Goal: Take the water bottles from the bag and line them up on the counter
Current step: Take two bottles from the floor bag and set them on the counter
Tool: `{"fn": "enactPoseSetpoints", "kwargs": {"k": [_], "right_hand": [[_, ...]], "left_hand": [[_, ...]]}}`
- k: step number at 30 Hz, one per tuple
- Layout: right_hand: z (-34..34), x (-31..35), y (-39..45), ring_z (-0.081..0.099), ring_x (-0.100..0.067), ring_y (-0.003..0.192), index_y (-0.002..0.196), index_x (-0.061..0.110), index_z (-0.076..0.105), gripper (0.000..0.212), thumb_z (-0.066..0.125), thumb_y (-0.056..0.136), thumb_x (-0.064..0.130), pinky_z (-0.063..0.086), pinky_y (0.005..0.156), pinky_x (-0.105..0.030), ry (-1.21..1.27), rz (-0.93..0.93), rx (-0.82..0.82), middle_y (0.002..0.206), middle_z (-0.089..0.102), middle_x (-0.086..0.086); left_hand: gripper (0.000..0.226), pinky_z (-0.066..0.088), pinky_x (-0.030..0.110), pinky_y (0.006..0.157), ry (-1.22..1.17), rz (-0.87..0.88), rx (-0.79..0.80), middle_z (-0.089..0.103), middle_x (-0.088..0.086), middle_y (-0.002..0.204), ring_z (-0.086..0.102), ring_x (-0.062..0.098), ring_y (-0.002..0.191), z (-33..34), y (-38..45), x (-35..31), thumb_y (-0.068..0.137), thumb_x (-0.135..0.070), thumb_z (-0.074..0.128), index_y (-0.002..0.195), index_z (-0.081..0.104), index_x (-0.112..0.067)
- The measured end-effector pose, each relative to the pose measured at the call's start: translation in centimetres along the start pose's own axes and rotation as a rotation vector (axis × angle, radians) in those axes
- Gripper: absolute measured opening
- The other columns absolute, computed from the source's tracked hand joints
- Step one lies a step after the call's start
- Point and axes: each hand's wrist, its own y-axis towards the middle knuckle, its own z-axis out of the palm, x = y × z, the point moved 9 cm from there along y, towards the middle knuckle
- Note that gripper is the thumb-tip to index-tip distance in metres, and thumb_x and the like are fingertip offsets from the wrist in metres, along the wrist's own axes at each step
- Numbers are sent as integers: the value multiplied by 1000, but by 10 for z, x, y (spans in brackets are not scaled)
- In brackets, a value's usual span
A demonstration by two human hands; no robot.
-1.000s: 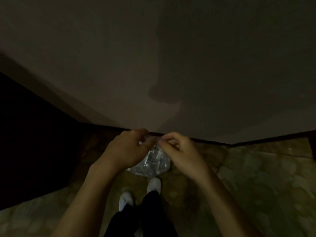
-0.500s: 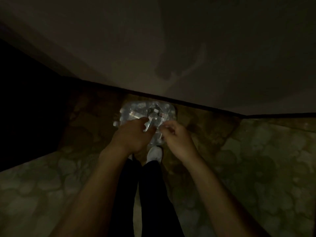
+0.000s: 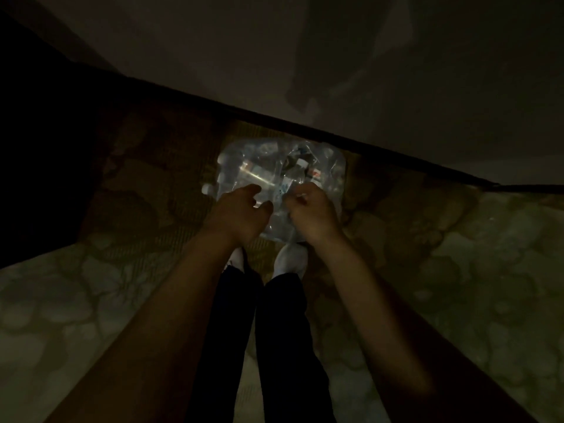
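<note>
Bottles [image 3: 300,166] lie jumbled inside the clear bag [image 3: 331,169], which sits on the floor [image 3: 473,254] just in front of my feet and close against the dark strip at the foot of the wall [image 3: 213,50]. I can pick out a white cap and a label or two through the plastic; one more white cap pokes out at the bag's left edge. How many bottles there are I cannot tell in this dim light.

Both my hands are down on the near side of the bag. My left hand [image 3: 241,212] has its fingers curled partway with the thumb apart from them, resting on the plastic; whether it actually pinches anything I cannot tell. My right hand [image 3: 314,212] is closed into a tight pinch on a fold of the bag's plastic near its top middle. The two hands are near each other, a narrow gap between them.

Below the hands, my white shoes [image 3: 290,257] point at the bag, with dark trousers [image 3: 274,331] above them. The floor is stone-patterned, lighter at left and right, shadowed near the wall.
</note>
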Motion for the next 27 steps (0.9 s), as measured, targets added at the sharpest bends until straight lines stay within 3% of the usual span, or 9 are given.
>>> {"fn": "enactPoseSetpoints", "kwargs": {"k": [7,12,14,16,20,24,27], "right_hand": [[42,-22,51,57,-17,98,125,11,54,34,56,94,24,41,81,-24,-29,20,25,113,61,-6],[48,-39,90,59,-23,103,126,8,55,36,54,93,24,40,77,-23,-161,-1,-50,118,61,-11],[56,-47,110,59,-25,110,131,10,52,44,54,91,29,45,84,-27,-260,-14,-49,124,59,-13],[59,-53,125,56,-30,116,133,10,50,48,54,89,30,49,93,-39,-361,-28,-43,130,55,-16],[56,-57,152,40,-36,131,136,0,43,45,49,96,20,38,107,-46,-605,-61,-96,142,40,-23],[59,-57,169,38,-33,131,139,-1,39,50,47,96,25,35,104,-38,-705,-67,-104,143,39,-22],[63,-55,176,41,-43,128,134,-2,47,43,40,98,21,39,102,-46,-819,-151,-184,139,41,-28]], "left_hand": [[54,41,34,109,-59,-24,-55,51,8,145,49,21,131,6,54,38,98,-36,53,147,41,-17],[53,39,29,105,-44,-61,-64,53,9,142,50,23,130,13,87,68,98,-37,53,146,43,-18],[52,41,31,105,-50,-76,-70,53,10,142,51,24,129,16,98,82,97,-36,54,145,44,-18],[52,43,36,106,-58,-75,-77,52,10,143,51,24,128,20,106,88,97,-35,55,145,44,-17],[52,44,40,106,-78,-59,-92,52,10,142,51,25,128,28,124,94,96,-35,56,145,44,-18],[54,45,41,105,-93,-52,-93,51,9,143,52,25,127,38,136,92,96,-37,56,145,44,-19],[53,42,37,108,-63,-48,-81,50,8,143,50,23,129,43,141,96,97,-37,55,145,43,-19]]}}
